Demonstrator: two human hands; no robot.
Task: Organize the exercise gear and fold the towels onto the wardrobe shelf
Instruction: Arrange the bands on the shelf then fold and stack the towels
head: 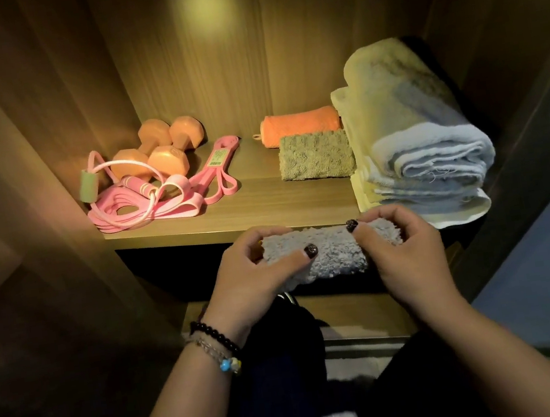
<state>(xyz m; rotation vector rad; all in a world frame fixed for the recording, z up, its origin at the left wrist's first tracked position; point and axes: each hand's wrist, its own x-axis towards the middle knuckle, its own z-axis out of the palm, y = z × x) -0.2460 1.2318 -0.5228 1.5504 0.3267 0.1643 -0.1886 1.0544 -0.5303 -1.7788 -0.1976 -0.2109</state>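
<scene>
A small grey fluffy towel (329, 253), rolled up, is held just in front of the wardrobe shelf (266, 209). My left hand (255, 278) grips its left end and my right hand (403, 254) grips its right end. On the shelf's left lie two orange dumbbells (159, 150), a pink skipping rope (129, 190) and pink resistance bands (215, 174). Further right sit a rolled orange towel (300, 125) and a folded green towel (315, 156). A tall stack of folded pale yellow and white towels (412, 139) fills the shelf's right end.
The wardrobe's side walls (54, 133) close in left and right, and its back panel is lit from above. A lower shelf (352, 314) lies beneath my hands, with dark clothing in front of it.
</scene>
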